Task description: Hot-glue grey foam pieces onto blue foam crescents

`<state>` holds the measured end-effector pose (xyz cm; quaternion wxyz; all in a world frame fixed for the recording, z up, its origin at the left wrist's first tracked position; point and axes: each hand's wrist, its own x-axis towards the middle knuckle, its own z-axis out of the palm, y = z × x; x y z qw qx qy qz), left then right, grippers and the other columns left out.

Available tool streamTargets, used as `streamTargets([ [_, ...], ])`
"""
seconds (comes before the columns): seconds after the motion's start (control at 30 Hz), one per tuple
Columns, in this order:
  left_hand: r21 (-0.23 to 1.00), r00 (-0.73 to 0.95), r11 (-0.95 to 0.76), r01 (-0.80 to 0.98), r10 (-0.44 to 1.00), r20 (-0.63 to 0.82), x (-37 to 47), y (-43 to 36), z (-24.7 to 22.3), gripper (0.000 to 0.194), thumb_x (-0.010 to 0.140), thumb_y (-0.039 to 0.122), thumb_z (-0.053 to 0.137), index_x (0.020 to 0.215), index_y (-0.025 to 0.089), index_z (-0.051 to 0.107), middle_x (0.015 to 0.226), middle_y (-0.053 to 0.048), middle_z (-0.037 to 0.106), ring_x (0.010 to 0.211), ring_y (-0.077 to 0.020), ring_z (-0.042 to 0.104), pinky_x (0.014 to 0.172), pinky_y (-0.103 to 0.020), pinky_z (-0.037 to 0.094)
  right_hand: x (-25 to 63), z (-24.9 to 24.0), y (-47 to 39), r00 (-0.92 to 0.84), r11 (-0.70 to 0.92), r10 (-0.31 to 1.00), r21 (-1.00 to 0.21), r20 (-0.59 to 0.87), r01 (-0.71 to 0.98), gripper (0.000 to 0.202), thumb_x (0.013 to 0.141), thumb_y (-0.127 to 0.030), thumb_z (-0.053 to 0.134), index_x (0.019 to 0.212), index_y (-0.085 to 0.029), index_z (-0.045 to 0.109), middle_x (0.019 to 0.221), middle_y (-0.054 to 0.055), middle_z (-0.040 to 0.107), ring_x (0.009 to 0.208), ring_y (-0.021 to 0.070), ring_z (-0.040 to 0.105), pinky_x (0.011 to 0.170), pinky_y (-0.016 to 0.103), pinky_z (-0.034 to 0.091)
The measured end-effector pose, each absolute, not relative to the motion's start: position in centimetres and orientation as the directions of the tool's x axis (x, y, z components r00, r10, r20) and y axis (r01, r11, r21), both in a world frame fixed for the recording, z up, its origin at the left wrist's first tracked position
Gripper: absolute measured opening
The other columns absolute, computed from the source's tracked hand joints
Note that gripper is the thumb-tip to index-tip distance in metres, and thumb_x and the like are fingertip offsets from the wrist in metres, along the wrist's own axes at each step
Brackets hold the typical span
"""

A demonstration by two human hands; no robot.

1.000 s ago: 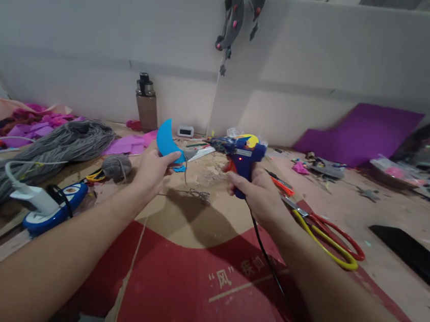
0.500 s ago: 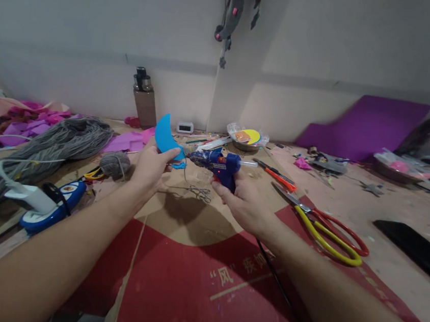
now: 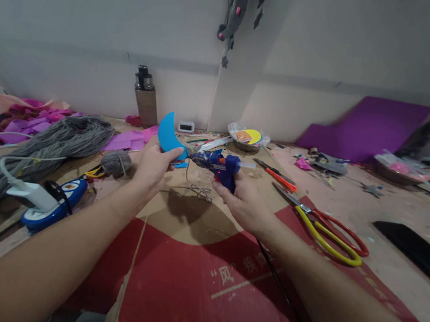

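**Blue crescent [image 3: 167, 134] and glue gun [image 3: 230, 165] held end to end above cardboard [image 3: 186, 291]**

The blue crescent was clamped between the thumb and fingers of the left hand [image 3: 151, 168] at its lower end, above the middle of the cardboard; its upper horn was left uncovered, apparently so that the piece could be steadied with the working end exposed. The glue gun was gripped around its handle by the right hand [image 3: 247, 200], with the nozzle turned left, probably for aim at that end. Whether the nozzle touched it, or the trigger was squeezed, could not be told. A clear glue stick [image 3: 248, 165] was seated in the rear. A grey strand [image 3: 188, 171] hung between the two hands, over loose tangled yarn [image 3: 201, 193].

The cardboard was spread beneath, perhaps as protection for the table [image 3: 352, 208]. Scissors [image 3: 304, 210] and an orange cutter [image 3: 284, 182] were laid to the right, seemingly within reach; a yarn ball [image 3: 116, 163] was placed left.
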<state>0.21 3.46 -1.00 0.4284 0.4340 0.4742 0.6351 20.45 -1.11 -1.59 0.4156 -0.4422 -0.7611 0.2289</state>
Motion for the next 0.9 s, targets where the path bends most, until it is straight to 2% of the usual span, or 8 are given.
streamTargets([
  [0.23, 0.975, -0.255, -0.19, -0.116, 0.954, 0.156, 0.47, 3.24, -0.96, 0.023, 0.06, 0.029, 0.077, 0.07, 0.015, 0.062, 0.067, -0.003, 0.065, 0.055, -0.0109, 0.054, 0.047, -0.022, 0.034, 20.49, -1.4, -1.16, -0.26, 0.488, 0.873, -0.737, 0.413, 0.468, 0.027, 0.085, -0.031, 0.052, 0.108, -0.017, 0.055, 0.094, 0.009, 0.066, 0.081, 0.0221, 0.06, 0.075, 0.038, 0.048],
  [0.4, 0.977, -0.226, -0.191, -0.094, 0.96, 0.166, 0.8, 2.86, -0.77, 0.025, 0.06, 0.029, 0.078, 0.074, 0.015, 0.064, 0.07, -0.004, 0.066, 0.055, -0.0108, 0.054, 0.046, -0.022, 0.034, 20.62, -1.29, -1.2, -0.248, 0.48, 0.877, -0.742, 0.41, 0.469, 0.032, 0.086, -0.033, 0.052, 0.114, -0.017, 0.054, 0.104, 0.012, 0.066, 0.092, 0.0256, 0.061, 0.082, 0.042, 0.048],
  [0.67, 0.974, -0.221, -0.216, -0.061, 0.955, 0.198, 0.92, 2.77, -1.01, 0.023, 0.061, 0.027, 0.076, 0.074, 0.014, 0.063, 0.069, -0.003, 0.064, 0.052, -0.0093, 0.05, 0.046, -0.023, 0.034, 20.61, -1.12, -1.16, -0.244, 0.517, 0.855, -0.723, 0.457, 0.459, 0.035, 0.087, -0.031, 0.052, 0.119, -0.016, 0.053, 0.108, 0.012, 0.066, 0.094, 0.0245, 0.061, 0.086, 0.041, 0.048],
  [0.9, 0.973, -0.223, -0.221, -0.066, 0.954, 0.201, 0.59, 3.02, -0.86, 0.022, 0.062, 0.028, 0.076, 0.073, 0.013, 0.063, 0.068, -0.003, 0.064, 0.053, -0.0092, 0.051, 0.047, -0.022, 0.035, 20.47, -1.1, -1.31, -0.254, 0.491, 0.871, -0.733, 0.42, 0.471, 0.032, 0.085, -0.031, 0.051, 0.112, -0.015, 0.055, 0.102, 0.012, 0.067, 0.089, 0.0249, 0.062, 0.081, 0.041, 0.049],
])
